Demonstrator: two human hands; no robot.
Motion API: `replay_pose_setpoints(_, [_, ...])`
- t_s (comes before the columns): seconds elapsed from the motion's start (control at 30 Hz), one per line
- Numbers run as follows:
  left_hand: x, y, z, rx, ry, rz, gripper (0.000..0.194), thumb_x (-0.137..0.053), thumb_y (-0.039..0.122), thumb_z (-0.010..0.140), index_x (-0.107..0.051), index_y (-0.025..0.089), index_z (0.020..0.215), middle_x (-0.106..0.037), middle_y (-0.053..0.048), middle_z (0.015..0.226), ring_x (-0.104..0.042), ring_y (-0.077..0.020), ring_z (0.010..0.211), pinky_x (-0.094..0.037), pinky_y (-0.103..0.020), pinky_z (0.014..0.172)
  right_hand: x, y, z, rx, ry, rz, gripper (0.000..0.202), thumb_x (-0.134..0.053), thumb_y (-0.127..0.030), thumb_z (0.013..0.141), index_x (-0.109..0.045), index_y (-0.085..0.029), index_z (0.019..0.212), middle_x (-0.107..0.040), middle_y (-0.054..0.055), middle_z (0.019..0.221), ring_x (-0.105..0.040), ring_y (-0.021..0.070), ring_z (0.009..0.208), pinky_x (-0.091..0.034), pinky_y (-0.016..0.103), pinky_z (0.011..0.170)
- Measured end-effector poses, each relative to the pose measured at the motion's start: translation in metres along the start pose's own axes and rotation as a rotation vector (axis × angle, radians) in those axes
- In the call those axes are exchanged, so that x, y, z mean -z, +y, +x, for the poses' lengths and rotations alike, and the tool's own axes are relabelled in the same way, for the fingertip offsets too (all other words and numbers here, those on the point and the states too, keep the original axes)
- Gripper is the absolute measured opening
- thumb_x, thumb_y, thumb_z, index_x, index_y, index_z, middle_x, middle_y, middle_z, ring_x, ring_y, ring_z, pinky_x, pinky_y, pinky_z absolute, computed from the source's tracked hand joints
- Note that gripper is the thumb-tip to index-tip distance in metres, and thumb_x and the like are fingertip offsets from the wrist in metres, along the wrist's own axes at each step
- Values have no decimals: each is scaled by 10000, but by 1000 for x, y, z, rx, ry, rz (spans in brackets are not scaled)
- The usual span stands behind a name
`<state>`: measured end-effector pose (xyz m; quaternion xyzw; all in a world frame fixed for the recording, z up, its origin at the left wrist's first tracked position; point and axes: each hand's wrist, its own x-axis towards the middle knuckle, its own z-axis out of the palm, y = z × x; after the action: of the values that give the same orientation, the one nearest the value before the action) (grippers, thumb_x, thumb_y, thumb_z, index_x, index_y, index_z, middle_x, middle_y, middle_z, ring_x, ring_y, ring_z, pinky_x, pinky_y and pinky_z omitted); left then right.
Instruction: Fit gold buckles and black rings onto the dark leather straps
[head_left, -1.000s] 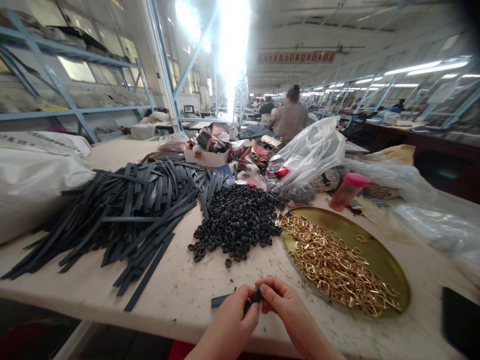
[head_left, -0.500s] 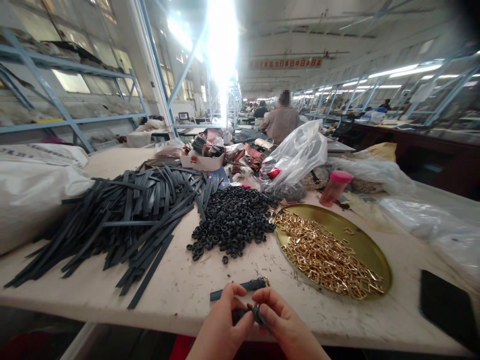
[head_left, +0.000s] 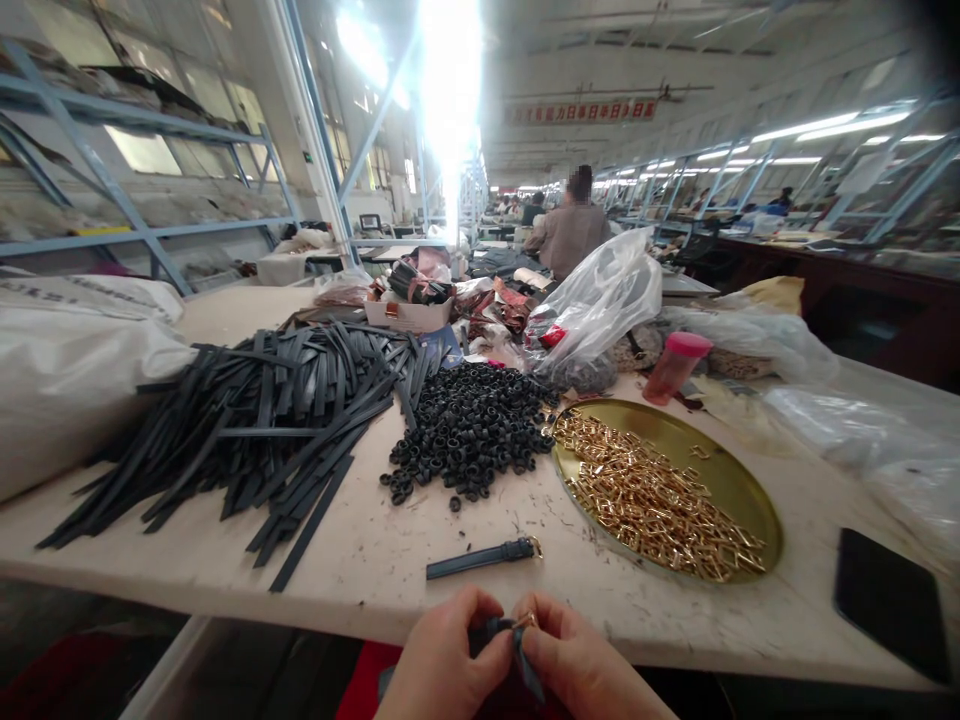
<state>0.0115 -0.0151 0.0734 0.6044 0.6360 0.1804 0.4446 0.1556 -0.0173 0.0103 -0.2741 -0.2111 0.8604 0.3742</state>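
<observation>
Both hands meet at the table's front edge around a dark strap (head_left: pixel 531 678) with a gold buckle (head_left: pixel 528 620). My left hand (head_left: pixel 457 650) is closed on the strap's left part, its thumb pressed against the fingers. My right hand (head_left: pixel 566 645) pinches the strap by the buckle, and a strap end hangs below its fingers. Just beyond my hands lies a finished-looking dark strap with a buckle (head_left: pixel 480 558), flat on the table. Farther off is a heap of small black loops (head_left: pixel 472 425). To its right, a round gold tray (head_left: pixel 705 440) carries many gold buckles (head_left: pixel 660 500).
Long dark strips (head_left: pixel 285 420) are piled at the left beside a white sack (head_left: pixel 75 370). A black flat phone-like object (head_left: pixel 889 600) lies at the right. Behind the tray stand a pink-lidded jar (head_left: pixel 675 368) and a clear plastic bag (head_left: pixel 600 300). A person (head_left: pixel 574 230) sits farther back.
My hands have drawn slightly down towards the table's edge with the strap. The gold buckle now shows between the fingers, and the strap lying on the table is uncovered. The view has shifted a little.
</observation>
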Motion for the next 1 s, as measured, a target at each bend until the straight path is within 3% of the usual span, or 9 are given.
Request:
replay_pose_setpoints(0.1, [1, -2, 2, -20, -52, -86, 148, -542, 304, 679, -576, 164, 712, -618, -6, 672, -529, -164, 669, -353, -227, 589, 0, -1, 1, 37, 30, 1, 365, -784, -380, 550, -493, -173, 627, -514, -49, 542, -464, 81, 494, -336, 203, 517])
replay_pose_setpoints(0.2, [0, -9, 6, -46, -117, -242, 136, -548, 293, 668, -527, 162, 694, -551, 25, 592, -475, -119, 573, -339, -216, 545, -2, -4, 6, 126, 164, -52, 342, -719, -436, 620, -500, -176, 650, -506, -47, 573, -462, 87, 528, -357, 215, 548])
replay_pose_setpoints(0.3, [-3, -18, 12, 18, -205, -467, 190, -575, 314, 648, -492, 159, 720, -484, 58, 537, -416, -79, 479, -312, -198, 479, 4, -5, 13, 285, 370, -380, 356, -650, -475, 669, -435, -198, 615, -447, -65, 526, -409, 87, 488, -334, 218, 503])
replay_pose_setpoints(0.4, [-6, -24, 17, 54, -262, -606, 241, -600, 315, 638, -525, 132, 776, -541, 34, 575, -462, -79, 493, -336, -198, 498, 11, -5, 14, 430, 515, -779, 263, -604, -428, 713, -461, -213, 759, -448, -67, 562, -409, 103, 494, -332, 225, 491])
replay_pose_setpoints(0.47, [-8, -26, 19, 70, -273, -643, 230, -603, 293, 633, -549, 120, 775, -575, 16, 612, -492, -83, 512, -357, -206, 523, 13, -6, 11, 402, 423, -967, 217, -540, -401, 756, -474, -214, 843, -467, -55, 589, -435, 119, 513, -346, 235, 498])
replay_pose_setpoints(0.6, [-15, -28, 22, 158, -294, -650, 192, -611, 246, 594, -567, 119, 732, -583, 20, 567, -505, -89, 487, -347, -204, 498, 11, -10, 2, 312, 208, -1199, 178, -420, -363, 820, -482, -208, 760, -481, -28, 599, -459, 137, 553, -361, 246, 527])
replay_pose_setpoints(0.73, [-19, -28, 21, 265, -320, -679, 211, -637, 237, 555, -547, 134, 716, -600, 21, 542, -514, -89, 456, -343, -195, 475, 10, -14, -4, 298, 128, -1329, 147, -389, -322, 839, -478, -213, 797, -475, -29, 622, -446, 132, 561, -350, 239, 531])
replay_pose_setpoints(1.0, [-20, -24, 10, 266, -368, -683, 203, -642, 196, 539, -551, 130, 708, -627, 4, 555, -528, -89, 442, -359, -187, 456, 7, -19, -19, 356, -11, -1474, 116, -378, -257, 806, -466, -201, 754, -532, 6, 650, -481, 138, 571, -370, 237, 532])
